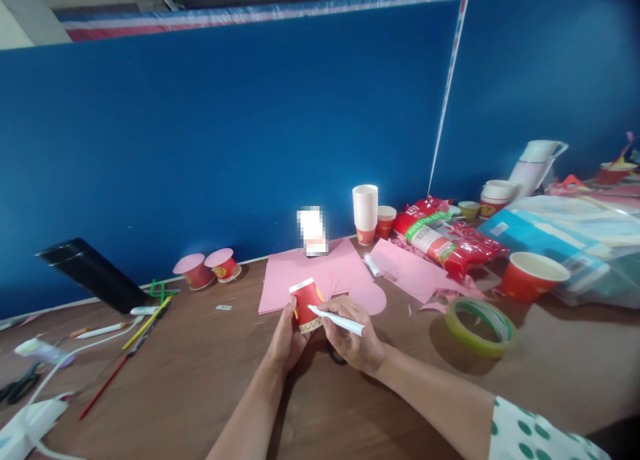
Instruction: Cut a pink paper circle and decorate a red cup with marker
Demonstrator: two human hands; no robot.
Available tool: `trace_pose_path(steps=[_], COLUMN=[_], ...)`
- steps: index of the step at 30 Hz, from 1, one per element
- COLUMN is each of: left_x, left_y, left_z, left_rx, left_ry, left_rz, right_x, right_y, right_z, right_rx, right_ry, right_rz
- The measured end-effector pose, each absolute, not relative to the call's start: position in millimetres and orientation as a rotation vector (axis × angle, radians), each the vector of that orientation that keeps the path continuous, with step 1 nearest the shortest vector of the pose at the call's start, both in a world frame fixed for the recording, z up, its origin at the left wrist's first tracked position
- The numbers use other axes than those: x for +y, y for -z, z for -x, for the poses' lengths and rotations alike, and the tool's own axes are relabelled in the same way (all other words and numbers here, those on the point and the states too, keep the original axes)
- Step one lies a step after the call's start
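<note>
My left hand (289, 337) is closed around a red paper cup (307, 301) with a pale zigzag line and yellow print along its side. Between the fingers of my right hand (355, 337) is a white marker (343, 322), its tip at the cup's side; whether it touches cannot be made out. A dark ring, perhaps a scissors handle (336, 355), shows partly beneath my right hand. Just behind the cup lie pink paper sheets (283, 280) and a pink paper circle (369, 299).
Two red cups with pink tops (194, 273) stand at the back left, near a black cylinder (95, 273). A stack of paper cups (365, 210), a red cup packet (440, 233), a tape roll (480, 327) and a plastic bag (590, 247) sit rightward. Pens and a power strip (33, 423) lie left.
</note>
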State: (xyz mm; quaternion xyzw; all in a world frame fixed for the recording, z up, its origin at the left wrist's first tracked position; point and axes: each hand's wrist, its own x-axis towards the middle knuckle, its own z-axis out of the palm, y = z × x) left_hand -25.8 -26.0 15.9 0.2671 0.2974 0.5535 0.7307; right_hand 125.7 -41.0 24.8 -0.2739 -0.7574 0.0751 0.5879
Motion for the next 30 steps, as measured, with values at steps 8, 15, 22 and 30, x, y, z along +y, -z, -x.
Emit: trace_pose_path(steps=[8,15,22,30], left_x=[-27,-29,-30,-31], left_y=[-18,-22,-24,-28], left_z=[25,23,23,22], left_rx=[0.684,0.7,0.704,0.735], left_ry=[-1.204,-1.223,-1.217,-1.262], left_rz=[-0.546,-0.565,-0.54,-0.554], right_x=[-39,-39,-38,-37], right_y=[-22,-22,-21,-20], right_z=[-125,-125,-125,-124], right_rx=[-1.755,-1.768,-1.768,-1.768], right_ry=[-0.18,-0.188,-0.179,-0.156], right_rz=[0.64,0.658,0.647,0.661])
